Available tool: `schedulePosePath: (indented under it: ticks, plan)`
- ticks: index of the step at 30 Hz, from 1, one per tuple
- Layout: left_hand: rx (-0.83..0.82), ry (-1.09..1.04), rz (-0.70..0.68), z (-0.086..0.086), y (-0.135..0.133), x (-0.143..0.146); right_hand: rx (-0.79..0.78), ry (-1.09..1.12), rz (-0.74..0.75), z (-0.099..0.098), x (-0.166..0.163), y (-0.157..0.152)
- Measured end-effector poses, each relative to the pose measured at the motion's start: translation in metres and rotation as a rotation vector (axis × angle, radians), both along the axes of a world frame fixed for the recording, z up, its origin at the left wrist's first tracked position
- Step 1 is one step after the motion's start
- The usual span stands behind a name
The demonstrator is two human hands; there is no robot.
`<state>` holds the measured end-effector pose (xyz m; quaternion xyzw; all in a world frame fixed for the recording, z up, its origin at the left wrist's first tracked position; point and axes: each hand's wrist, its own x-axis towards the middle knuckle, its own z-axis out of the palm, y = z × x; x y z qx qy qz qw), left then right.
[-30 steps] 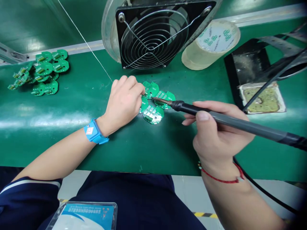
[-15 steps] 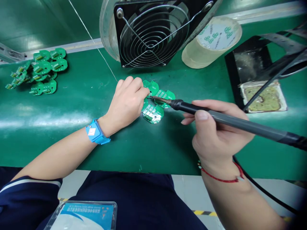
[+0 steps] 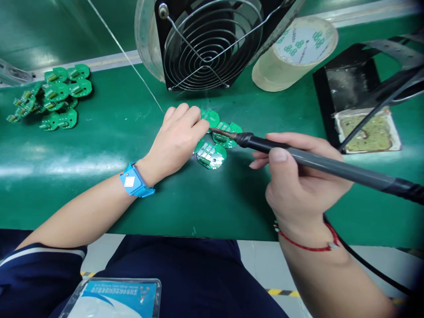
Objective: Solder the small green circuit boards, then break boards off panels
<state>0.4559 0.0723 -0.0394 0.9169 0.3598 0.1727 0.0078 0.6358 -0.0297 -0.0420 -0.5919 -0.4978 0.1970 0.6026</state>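
Observation:
My right hand point(image 3: 301, 176) grips a soldering iron point(image 3: 318, 164) like a pen, its tip pointing left. That tip meets the area by the fingertips of my left hand point(image 3: 180, 139), over a small cluster of green circuit boards point(image 3: 212, 155). The left fingers are closed in a pinch, with the fingertips hidden behind the hand. A thin pale solder wire point(image 3: 126, 55) runs down from the upper left into this hand. The boards lie flat on the green bench mat, and my left hand partly covers them.
A black fan with a wire guard point(image 3: 207, 57) stands just behind the boards. Right of it are a roll of clear tape point(image 3: 294, 55) and an iron stand with a yellowish sponge point(image 3: 367, 130). More circuit boards point(image 3: 54, 95) are piled at the far left.
The view has shifted slightly. The soldering iron's tip has moved a little up, closer against my left fingers. Both hands keep their grips.

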Motion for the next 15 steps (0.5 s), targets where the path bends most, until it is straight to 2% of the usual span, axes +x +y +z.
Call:
schedulePosePath:
  ticks: [15]
  plan:
    - [0.024,0.024,-0.031,0.0004,-0.0028,0.0036,0.004,-0.037,0.050,0.0014,0.0010,-0.0009]
